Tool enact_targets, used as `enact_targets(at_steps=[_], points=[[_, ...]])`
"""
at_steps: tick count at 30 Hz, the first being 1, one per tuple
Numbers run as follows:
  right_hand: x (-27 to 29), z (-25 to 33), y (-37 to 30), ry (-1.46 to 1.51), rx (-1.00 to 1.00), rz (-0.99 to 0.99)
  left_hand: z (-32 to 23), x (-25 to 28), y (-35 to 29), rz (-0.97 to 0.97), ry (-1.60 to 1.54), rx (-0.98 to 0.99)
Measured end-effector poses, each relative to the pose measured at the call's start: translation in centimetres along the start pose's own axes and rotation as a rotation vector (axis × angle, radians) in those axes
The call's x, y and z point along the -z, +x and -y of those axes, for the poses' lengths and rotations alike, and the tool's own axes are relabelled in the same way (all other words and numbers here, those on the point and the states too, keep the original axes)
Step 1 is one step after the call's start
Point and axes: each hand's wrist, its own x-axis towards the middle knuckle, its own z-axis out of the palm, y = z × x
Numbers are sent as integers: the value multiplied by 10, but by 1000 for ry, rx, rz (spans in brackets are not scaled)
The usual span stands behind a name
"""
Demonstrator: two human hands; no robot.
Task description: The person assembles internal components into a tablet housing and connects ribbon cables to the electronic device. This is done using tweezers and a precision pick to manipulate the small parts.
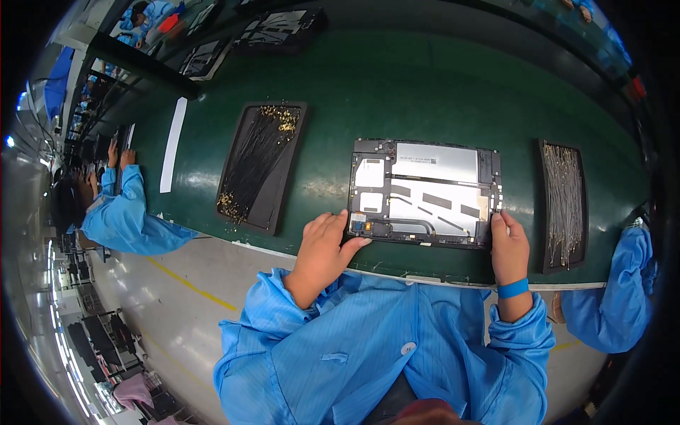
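An opened tablet lies in front of me, its silver inner plates, black frame and small boards facing up. My left hand grips its near left corner, thumb along the front edge and fingers at the side. At the near right corner my right hand holds the frame, thumb on top, with a blue band round the wrist. Left of the tablet stands a black tray of thin black cables with gold-coloured ends. To the right, another black tray holds a bundle of thin grey cables.
The green bench carries a white strip at the left and more opened tablets at the far left. A co-worker's blue sleeve rests at the left edge, another person's sleeve at the right. A dark post rises at the back left.
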Motion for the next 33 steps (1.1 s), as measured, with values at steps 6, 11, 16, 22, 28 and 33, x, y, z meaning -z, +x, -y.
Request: enact_targets(at_steps=[6, 11, 16, 22, 28, 33], points=[[6, -1, 15, -1, 30, -65, -10, -16, 11, -67, -12, -19], [15, 1, 24, 38, -3, -178, -17, -10, 25, -64, -81, -35], [22, 22, -8, 224, 89, -84, 35, 32, 42, -532, 252, -27], [-14, 32, -21, -275, 600, 285, 119, 44, 45, -444, 532, 293], [-28, 36, -18, -226, 601, 299, 113, 48, 45, -481, 208, 350], [-33, 38, -19, -128, 505, 363, 81, 59, 45, -536, 142, 278]])
